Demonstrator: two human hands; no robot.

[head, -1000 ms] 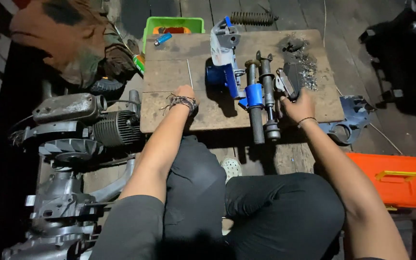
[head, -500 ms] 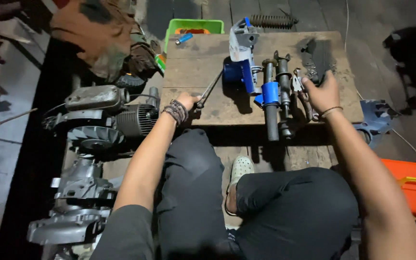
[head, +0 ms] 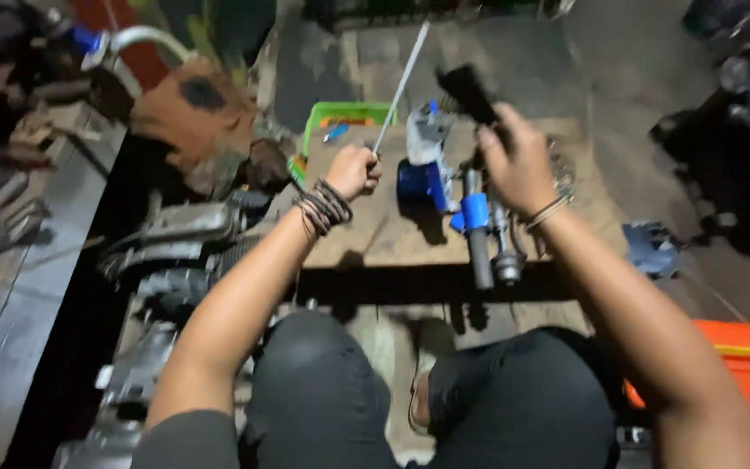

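green tray [head: 314,122], orange case [head: 740,369], blue clamp [head: 474,211]

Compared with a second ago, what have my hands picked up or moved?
The left hand has closed on the thin metal rod that lay on the board and raised it upright. The right hand has lifted a dark part off the board. The blue shaft assembly stayed on the wooden board.

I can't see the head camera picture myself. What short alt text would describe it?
Seen from above, a seated person's left hand grips a thin metal rod pointing up and away, while the right hand lifts a dark, blurred tool. Below them, a low wooden board holds blue and grey machine parts. An engine lies to the left.
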